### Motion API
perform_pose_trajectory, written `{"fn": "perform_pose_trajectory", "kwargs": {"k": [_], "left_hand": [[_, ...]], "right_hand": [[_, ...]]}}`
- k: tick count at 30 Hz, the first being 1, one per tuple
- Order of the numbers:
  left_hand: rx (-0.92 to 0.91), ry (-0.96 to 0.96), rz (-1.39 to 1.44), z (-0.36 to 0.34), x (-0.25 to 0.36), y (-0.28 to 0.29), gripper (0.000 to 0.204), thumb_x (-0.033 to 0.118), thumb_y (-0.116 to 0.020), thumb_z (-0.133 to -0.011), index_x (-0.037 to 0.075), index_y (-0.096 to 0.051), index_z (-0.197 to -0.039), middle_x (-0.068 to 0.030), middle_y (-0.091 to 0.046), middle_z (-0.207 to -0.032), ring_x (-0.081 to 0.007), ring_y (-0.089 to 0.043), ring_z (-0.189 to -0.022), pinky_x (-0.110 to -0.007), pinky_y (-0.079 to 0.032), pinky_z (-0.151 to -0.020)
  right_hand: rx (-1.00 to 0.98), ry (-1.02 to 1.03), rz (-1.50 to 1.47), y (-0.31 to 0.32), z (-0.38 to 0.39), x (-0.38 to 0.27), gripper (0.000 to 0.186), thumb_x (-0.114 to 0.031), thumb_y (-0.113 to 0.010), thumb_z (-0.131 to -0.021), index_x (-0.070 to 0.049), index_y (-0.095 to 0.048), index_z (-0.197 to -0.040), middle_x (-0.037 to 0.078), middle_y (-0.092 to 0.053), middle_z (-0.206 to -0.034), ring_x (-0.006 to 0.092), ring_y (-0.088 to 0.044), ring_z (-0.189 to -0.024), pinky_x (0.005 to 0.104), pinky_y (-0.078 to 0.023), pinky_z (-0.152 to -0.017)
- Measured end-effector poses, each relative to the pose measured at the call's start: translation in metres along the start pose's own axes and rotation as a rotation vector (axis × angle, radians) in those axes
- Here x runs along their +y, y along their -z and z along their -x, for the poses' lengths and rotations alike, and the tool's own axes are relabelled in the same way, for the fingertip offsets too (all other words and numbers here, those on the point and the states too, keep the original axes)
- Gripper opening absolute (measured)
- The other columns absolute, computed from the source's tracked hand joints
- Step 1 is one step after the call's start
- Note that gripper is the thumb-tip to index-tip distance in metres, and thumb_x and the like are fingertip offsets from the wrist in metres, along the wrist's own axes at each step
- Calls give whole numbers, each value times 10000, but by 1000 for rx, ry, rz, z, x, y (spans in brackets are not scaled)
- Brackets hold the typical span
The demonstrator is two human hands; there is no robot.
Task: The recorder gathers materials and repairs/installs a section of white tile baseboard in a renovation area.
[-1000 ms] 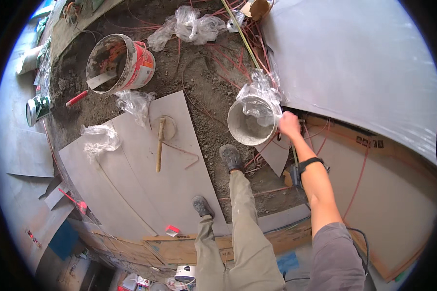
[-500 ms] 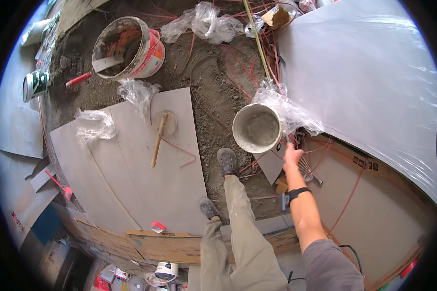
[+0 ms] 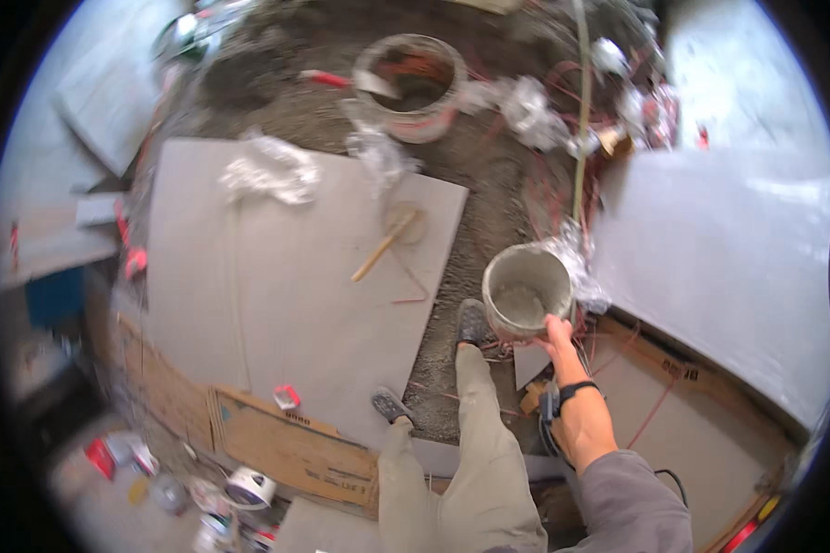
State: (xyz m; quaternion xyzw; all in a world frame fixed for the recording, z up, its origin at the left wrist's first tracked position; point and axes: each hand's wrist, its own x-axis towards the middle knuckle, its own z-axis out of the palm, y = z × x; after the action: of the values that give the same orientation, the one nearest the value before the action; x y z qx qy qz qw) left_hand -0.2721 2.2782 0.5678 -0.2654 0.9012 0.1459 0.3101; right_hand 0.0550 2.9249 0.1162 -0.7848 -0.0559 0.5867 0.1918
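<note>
My right hand (image 3: 558, 332) has its fingers closed on the near right rim of a grey, cement-stained bucket (image 3: 507, 281) with grey residue inside. Crumpled clear plastic (image 3: 581, 267) lies behind the bucket's right side. To the left, a large grey board (image 3: 295, 249) carries a wooden-handled tool with a round head (image 3: 378, 253), more crumpled plastic (image 3: 258, 166) and a small red item (image 3: 286, 396). My left hand is out of sight. The picture is blurred toward the edges.
A larger dirty bucket (image 3: 410, 88) with a light trowel sits on the dirt (image 3: 470, 157). A plastic-covered slab (image 3: 710, 267) lies right, with red wires (image 3: 549, 194) and a long pole (image 3: 582, 111) beside it. My feet (image 3: 470, 318) stand near cardboard sheeting (image 3: 286, 461).
The view has turned, shifting the scene. The bucket's clear plastic has slipped from its mouth to behind it; my hand left the rim and now grips it nearer me.
</note>
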Motion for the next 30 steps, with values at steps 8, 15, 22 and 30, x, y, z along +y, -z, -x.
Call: {"fn": "perform_pose_trajectory", "kwargs": {"k": [8, 15, 22, 30], "left_hand": [[46, 249, 670, -64, -141, 21, 711, 143, -822, -717, -49, -420, -1271, -177, -625, -1156, -262, -650, -1015, -378, -546, -818], [138, 246, 903, -110, -213, 45, 437, 154, -830, -711, -10, -643, -1069, -108, -697, -982, -232, -679, -849, -346, -540, -748], [351, 392, 1164, -156, -312, 30, 621, 147, -826, -703, -81, -541, -1205, -180, -650, -1104, -262, -651, -980, -380, -533, -821], [57, 660, 1236, -224, -324, 92, 1019, 324, -851, -672, -106, -293, -1408, -256, -436, -1414, -314, -486, -1266, -416, -400, -1052]], "right_hand": [[-412, -29, 280, -61, 198, 29, 454, -217, -595, -878, 21, -500, -1253, 193, -593, -1182, 377, -636, -1014, 523, -591, -779], [-271, 179, 740, -111, 305, 62, 383, -275, -639, -778, -178, -539, -1135, 101, -549, -1087, 338, -525, -1067, 527, -467, -812], [-860, 666, 1460, -195, 504, 168, 389, -284, -725, -755, -138, -558, -1075, 108, -576, -960, 296, -590, -761, 433, -528, -613], [-590, 319, 1379, -348, 611, 342, 479, -190, -657, -783, -59, -510, -1220, 265, -590, -1013, 423, -616, -733, 540, -549, -670]]}}
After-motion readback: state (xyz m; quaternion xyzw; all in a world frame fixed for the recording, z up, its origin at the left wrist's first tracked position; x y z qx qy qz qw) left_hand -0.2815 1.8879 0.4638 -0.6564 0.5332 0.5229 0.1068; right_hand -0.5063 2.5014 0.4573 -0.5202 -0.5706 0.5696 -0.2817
